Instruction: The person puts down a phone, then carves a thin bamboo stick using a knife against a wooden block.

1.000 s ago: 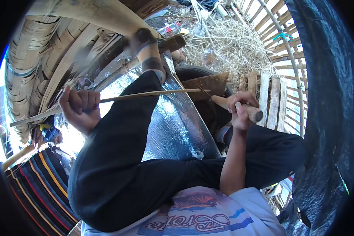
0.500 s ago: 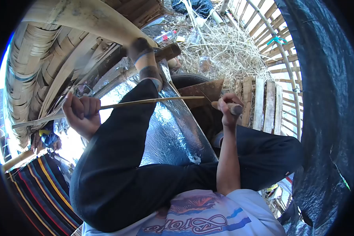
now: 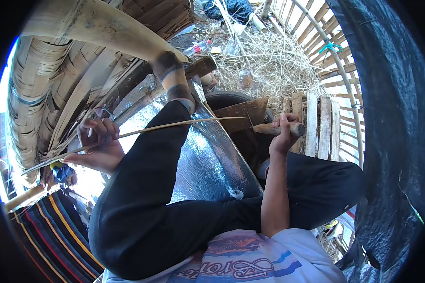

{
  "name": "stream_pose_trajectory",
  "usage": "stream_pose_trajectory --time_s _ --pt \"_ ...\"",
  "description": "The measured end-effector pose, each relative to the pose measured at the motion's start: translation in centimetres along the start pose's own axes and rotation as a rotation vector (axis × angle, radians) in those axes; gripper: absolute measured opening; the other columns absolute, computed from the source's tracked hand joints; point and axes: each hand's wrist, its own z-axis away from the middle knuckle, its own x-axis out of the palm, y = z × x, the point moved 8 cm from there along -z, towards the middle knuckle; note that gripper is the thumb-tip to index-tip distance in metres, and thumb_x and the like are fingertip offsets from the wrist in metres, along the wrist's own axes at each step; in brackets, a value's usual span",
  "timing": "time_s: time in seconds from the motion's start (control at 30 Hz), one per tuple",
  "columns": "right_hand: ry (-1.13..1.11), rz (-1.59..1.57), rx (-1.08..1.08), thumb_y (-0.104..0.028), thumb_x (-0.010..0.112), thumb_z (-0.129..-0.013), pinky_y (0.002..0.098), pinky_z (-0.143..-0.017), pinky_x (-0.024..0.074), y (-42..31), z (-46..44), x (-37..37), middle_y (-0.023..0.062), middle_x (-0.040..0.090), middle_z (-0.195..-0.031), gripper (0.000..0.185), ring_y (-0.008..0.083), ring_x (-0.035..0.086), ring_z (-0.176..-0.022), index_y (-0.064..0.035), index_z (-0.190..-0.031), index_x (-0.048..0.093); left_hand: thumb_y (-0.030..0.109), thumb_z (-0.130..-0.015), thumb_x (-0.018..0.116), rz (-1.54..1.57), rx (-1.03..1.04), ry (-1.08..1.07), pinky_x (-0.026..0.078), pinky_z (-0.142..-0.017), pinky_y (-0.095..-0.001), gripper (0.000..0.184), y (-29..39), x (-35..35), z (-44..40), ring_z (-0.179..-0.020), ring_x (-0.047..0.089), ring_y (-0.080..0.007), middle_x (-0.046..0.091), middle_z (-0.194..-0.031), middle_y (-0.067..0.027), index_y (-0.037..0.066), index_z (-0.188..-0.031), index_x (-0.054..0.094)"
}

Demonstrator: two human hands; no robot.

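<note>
A long thin bamboo strip runs from the far left across my raised knee to the middle of the view. My left hand holds it near its left part, with the thumb stretched out below and the fingers curled above. My right hand is closed around the wooden handle of a tool. The tool's blade is thin and hard to make out near the strip's right tip. Behind that tip lies a rusty brown metal piece.
My socked foot rests by a wooden bar beyond a shiny silver sheet. Wooden slats stand right of my right hand. Dry straw covers the ground ahead. Woven bamboo is at left, a dark tarp at right.
My left hand has loosened from a fist, its thumb now extended along the strip. My right hand moved left, then slightly right again, and the tool now lies more level.
</note>
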Motion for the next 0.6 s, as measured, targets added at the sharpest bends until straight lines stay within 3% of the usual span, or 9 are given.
stream_pose_trajectory --time_s 0.13,0.2,0.23,0.3,0.33,0.4,0.53,0.57,0.6 --pt "0.053 -0.083 0.023 -0.006 0.058 -0.086 0.0277 -0.063 0.0415 -1.0 0.1 -0.1 0.0043 0.050 -0.068 0.009 0.0123 0.048 -0.063 -0.0038 -0.084 0.050 0.083 -0.077 0.038 -0.022 0.053 -0.024 0.021 -0.051 -0.0274 0.088 0.3 -0.5 -0.1 -0.055 0.023 -0.0113 0.027 -0.061 0.0014 -0.001 -0.098 0.059" --pt "0.064 -0.125 0.026 -0.005 0.058 -0.087 0.0278 -0.062 0.0425 -1.8 0.4 0.3 0.0043 0.050 -0.068 0.009 0.0115 0.048 -0.062 -0.0039 -0.084 0.049 0.076 -0.084 0.038 -0.040 0.085 -0.221 0.021 -0.050 -0.0273 0.080 0.7 0.5 0.0 -0.055 0.024 -0.0112 0.027 -0.060 0.0009 0.000 -0.100 0.060" --pt "0.043 -0.183 0.042 -0.004 0.057 -0.086 0.0282 -0.062 0.0421 -2.5 0.7 0.9 0.0044 0.049 -0.068 0.008 0.0120 0.048 -0.062 -0.0037 -0.085 0.049 0.076 -0.084 0.038 -0.041 0.086 -0.222 0.021 -0.050 -0.0273 0.080 0.8 0.7 -0.1 -0.055 0.024 -0.0112 0.027 -0.060 0.0009 0.000 -0.100 0.060" --pt "0.002 -0.216 0.041 -0.009 0.051 -0.087 0.0294 -0.061 0.0388 -4.4 1.6 2.6 0.0034 0.044 -0.063 0.007 0.0137 0.042 -0.058 -0.0059 -0.086 0.046 0.066 -0.091 0.037 0.012 -0.001 -0.410 0.021 -0.049 -0.0278 0.068 0.4 2.6 0.3 -0.053 0.023 -0.0106 0.028 -0.058 0.0006 0.002 -0.088 0.057" --pt "0.002 -0.217 0.042 -0.009 0.051 -0.087 0.0294 -0.061 0.0388 -5.7 2.3 3.3 0.0034 0.044 -0.063 0.007 0.0137 0.042 -0.058 -0.0059 -0.086 0.046 0.066 -0.091 0.037 0.010 -0.002 -0.411 0.021 -0.049 -0.0278 0.068 0.3 3.0 0.5 -0.053 0.023 -0.0106 0.028 -0.058 0.0006 0.002 -0.088 0.057" --pt "-0.244 -0.301 -0.086 -0.016 0.049 -0.088 0.0304 -0.060 0.0376 -9.9 4.2 6.3 0.0031 0.042 -0.060 0.012 0.0146 0.041 -0.055 -0.0064 -0.084 0.043 0.056 -0.097 0.035 0.118 -0.028 -0.346 0.020 -0.049 -0.0287 0.058 0.1 3.2 0.7 -0.051 0.022 -0.0101 0.028 -0.054 0.0010 0.005 -0.073 0.048" --pt "-0.381 -0.450 -0.211 -0.025 0.048 -0.088 0.0340 -0.057 0.0373 -15.3 7.9 8.9 0.0038 0.043 -0.058 0.020 0.0150 0.042 -0.051 -0.0067 -0.085 0.041 0.052 -0.099 0.034 0.097 -0.071 -0.353 0.019 -0.048 -0.0293 0.054 0.0 2.6 0.9 -0.049 0.019 -0.0099 0.027 -0.051 0.0027 0.009 -0.066 0.038" --pt "-0.359 -0.512 -0.215 -0.020 0.060 -0.088 0.0329 -0.051 0.0417 -15.0 8.4 8.6 0.0062 0.049 -0.056 0.022 0.0170 0.048 -0.049 -0.0034 -0.084 0.047 0.052 -0.099 0.033 0.093 -0.104 -0.331 0.018 -0.048 -0.0292 0.053 -0.2 2.4 0.9 -0.048 0.018 -0.0096 0.025 -0.050 0.0033 0.011 -0.066 0.037" --pt "-0.372 -0.483 -0.218 -0.015 0.063 -0.082 0.0316 -0.051 0.0436 -14.3 8.8 8.5 0.0078 0.051 -0.058 0.018 0.0187 0.052 -0.052 -0.0020 -0.085 0.050 0.052 -0.099 0.033 0.091 -0.136 -0.311 0.017 -0.048 -0.0290 0.052 -0.3 2.4 0.8 -0.048 0.017 -0.0092 0.024 -0.049 0.0039 0.012 -0.066 0.037"
